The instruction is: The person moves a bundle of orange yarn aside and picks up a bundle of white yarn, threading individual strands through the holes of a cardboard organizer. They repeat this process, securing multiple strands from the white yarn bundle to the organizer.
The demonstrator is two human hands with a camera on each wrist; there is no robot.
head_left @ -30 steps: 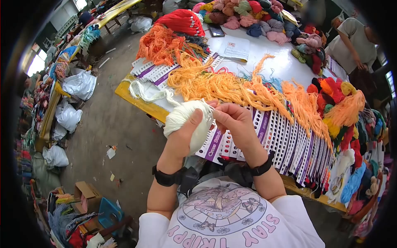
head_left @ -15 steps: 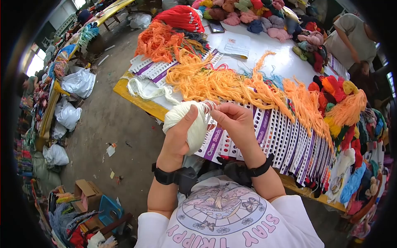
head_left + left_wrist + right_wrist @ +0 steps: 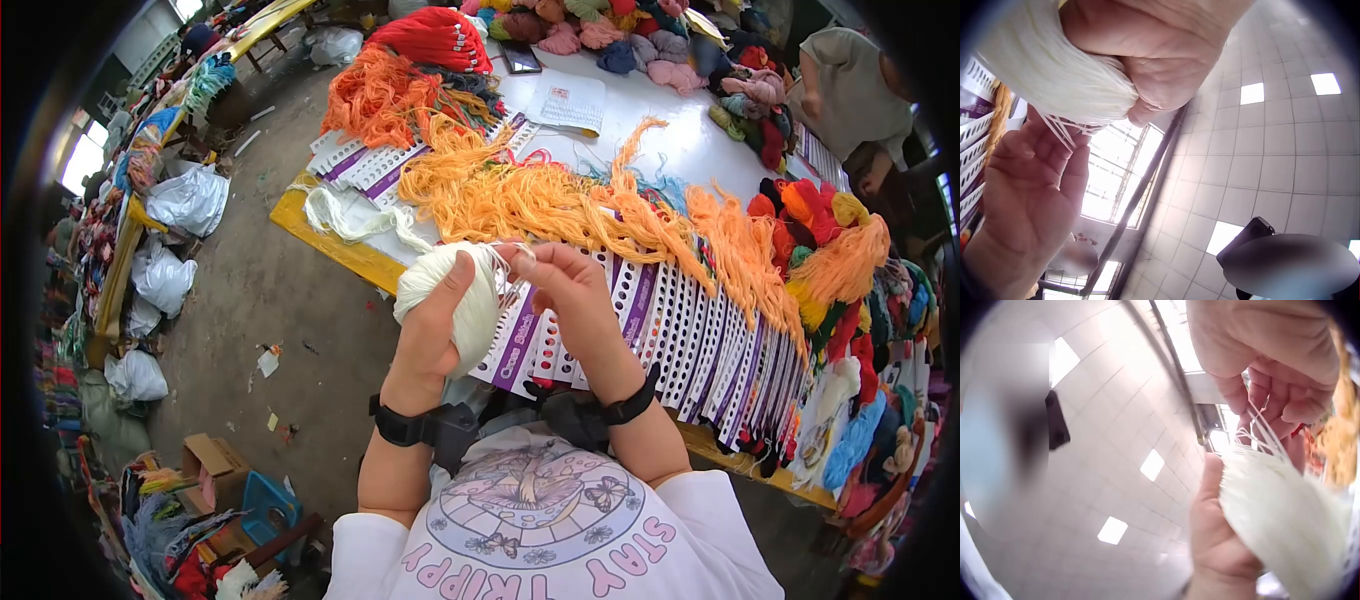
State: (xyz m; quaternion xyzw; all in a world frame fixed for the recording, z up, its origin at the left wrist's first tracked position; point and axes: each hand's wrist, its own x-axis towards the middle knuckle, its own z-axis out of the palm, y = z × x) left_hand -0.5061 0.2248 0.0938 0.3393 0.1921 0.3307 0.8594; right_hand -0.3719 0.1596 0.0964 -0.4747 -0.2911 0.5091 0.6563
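A thick skein of cream-white thread (image 3: 449, 292) is gripped by my left hand (image 3: 425, 325), the thumb lying along its near side. My right hand (image 3: 572, 290) pinches a few loose strands (image 3: 1060, 132) drawn out from the skein's right end. In the right wrist view those strands (image 3: 1265, 428) run from the skein (image 3: 1279, 506) up to the right fingers. Just beyond the hands, punched cards marked Cross Stitch (image 3: 520, 340) lie in an overlapping row under orange thread (image 3: 520, 195). A loose white tail of thread (image 3: 350, 218) rests on the table corner.
The table's yellow edge (image 3: 335, 240) runs along the left. Red thread (image 3: 430, 45), a booklet (image 3: 567, 102) and a phone (image 3: 520, 57) lie at the back. Coloured skeins (image 3: 760, 95) are heaped at the right, near another person (image 3: 850, 95). White bags (image 3: 190, 198) sit on the floor.
The right hand keeps hold of the strands, its fingers shifting slightly as the strands spread from the skein. The left hand keeps its grip, and its thumb has moved a little leftward and up.
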